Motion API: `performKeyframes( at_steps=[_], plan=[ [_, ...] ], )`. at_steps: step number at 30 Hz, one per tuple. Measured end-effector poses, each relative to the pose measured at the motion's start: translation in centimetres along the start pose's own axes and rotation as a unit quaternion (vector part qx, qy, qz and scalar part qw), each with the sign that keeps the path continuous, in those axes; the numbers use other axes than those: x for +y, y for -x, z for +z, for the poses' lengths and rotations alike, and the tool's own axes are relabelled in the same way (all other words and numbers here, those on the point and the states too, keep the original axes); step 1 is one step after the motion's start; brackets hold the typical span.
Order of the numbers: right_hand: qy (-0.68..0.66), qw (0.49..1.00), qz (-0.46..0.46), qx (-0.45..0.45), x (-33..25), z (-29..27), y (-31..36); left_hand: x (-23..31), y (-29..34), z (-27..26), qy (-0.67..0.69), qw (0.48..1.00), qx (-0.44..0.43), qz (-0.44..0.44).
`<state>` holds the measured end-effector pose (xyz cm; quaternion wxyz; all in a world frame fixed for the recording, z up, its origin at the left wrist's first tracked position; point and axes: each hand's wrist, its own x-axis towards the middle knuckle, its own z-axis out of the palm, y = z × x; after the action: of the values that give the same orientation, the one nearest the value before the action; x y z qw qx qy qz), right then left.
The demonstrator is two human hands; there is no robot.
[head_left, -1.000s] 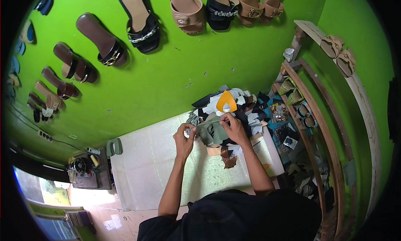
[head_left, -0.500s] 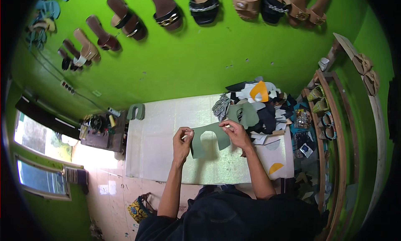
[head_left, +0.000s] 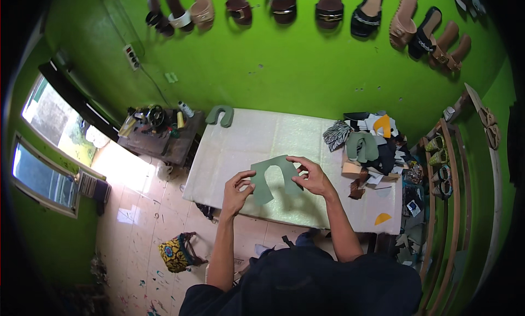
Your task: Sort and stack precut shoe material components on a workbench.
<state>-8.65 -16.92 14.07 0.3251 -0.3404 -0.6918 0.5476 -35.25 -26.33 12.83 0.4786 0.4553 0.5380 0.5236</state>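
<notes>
A flat, grey-green U-shaped cutout point(head_left: 263, 193), perhaps leather or synthetic sheet, is raised above the white-covered table point(head_left: 235, 152), its opening toward me. My left hand point(head_left: 238, 192) grips its left edge between thumb and fingers. On the opposite side my right hand point(head_left: 314, 179) has it, the index finger at the upper right corner and the thumb lower down. At the table's far left corner lies a stack of similar green U-shaped pieces point(head_left: 211, 118).
Mixed scraps point(head_left: 387, 152) are heaped at the table's right end, near an orange half-round piece point(head_left: 382, 219). A sewing machine point(head_left: 156, 117) stands left of the table. Sandals point(head_left: 365, 21) hang on the green wall. A wooden rack point(head_left: 447, 152) is at right, a patterned stool point(head_left: 176, 254) at lower left.
My view has swung left, so the table and wall sit further right in it. Both hands still hold the cutout; my right thumb is now lower on it.
</notes>
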Motion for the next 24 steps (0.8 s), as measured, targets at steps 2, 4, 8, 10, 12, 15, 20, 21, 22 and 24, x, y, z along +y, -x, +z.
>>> performKeyframes(
  at_steps=[2, 4, 8, 10, 12, 15, 20, 21, 22, 24],
  plan=[
    [0.001, 1.0, -0.004, -0.007, -0.8, 3.3, -0.5, -0.3, 1.5, -3.5, -0.014, 1.0, 0.017, 0.002],
    [-0.003, 1.0, -0.019, -0.005, -1.5, 6.4, -1.3, -0.1, 2.9, -6.6, -0.031, 0.999, 0.034, 0.004],
    [0.002, 1.0, -0.006, -0.029, -2.7, 12.0, -2.8, 0.9, 5.2, -12.1, -0.001, 0.999, 0.044, -0.005],
    [0.0, 0.999, -0.007, -0.042, -3.1, 14.4, -3.8, 1.0, 6.2, -14.5, -0.004, 0.999, 0.044, 0.023],
    [-0.003, 0.999, -0.008, -0.051, -3.2, 16.5, -4.8, 1.1, 6.9, -16.6, -0.003, 0.998, 0.058, 0.021],
    [-0.001, 0.997, -0.03, -0.07, -2.9, 18.9, -6.9, 0.9, 6.9, -19.2, 0.012, 0.996, 0.082, 0.023],
    [-0.014, 0.997, -0.007, -0.07, -2.3, 22.1, -11.2, 0.2, 4.4, -23.2, 0.021, 0.995, 0.092, 0.017],
    [-0.017, 0.998, -0.007, -0.068, -1.9, 22.4, -12.0, 0.2, 3.4, -23.9, 0.008, 0.996, 0.091, 0.021],
    [-0.009, 0.998, -0.037, -0.059, -1.5, 22.8, -13.4, 0.3, 2.1, -24.9, -0.008, 0.996, 0.089, 0.027],
    [-0.005, 0.997, -0.069, -0.044, -0.8, 23.4, -15.8, 0.0, -0.2, -26.5, -0.006, 0.996, 0.083, 0.026]
  ],
)
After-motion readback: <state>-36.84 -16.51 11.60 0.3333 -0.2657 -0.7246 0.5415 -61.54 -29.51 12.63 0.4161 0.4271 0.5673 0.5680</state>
